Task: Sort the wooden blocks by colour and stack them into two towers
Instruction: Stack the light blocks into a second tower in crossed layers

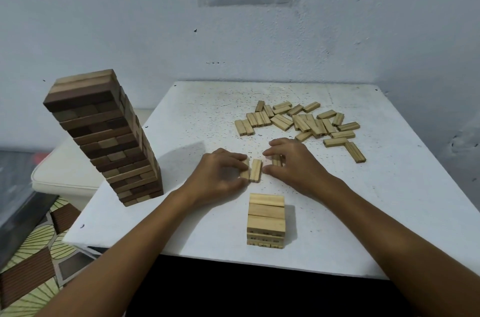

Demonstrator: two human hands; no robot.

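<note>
A tall tower of dark brown blocks [109,140] stands at the table's left edge. A short tower of light blocks [266,220] stands near the front edge. Beyond it, my left hand [220,176] pinches two light blocks [253,174] that lie side by side on the table. My right hand [293,163] is curled over another light block [276,161] just to their right, fingers touching it. A loose pile of several light blocks [304,122] lies scattered at the back right.
The white speckled table [197,119] stands against a pale wall. A cream cushion [65,171] sits behind the dark tower to the left, with patterned floor [31,259] below it.
</note>
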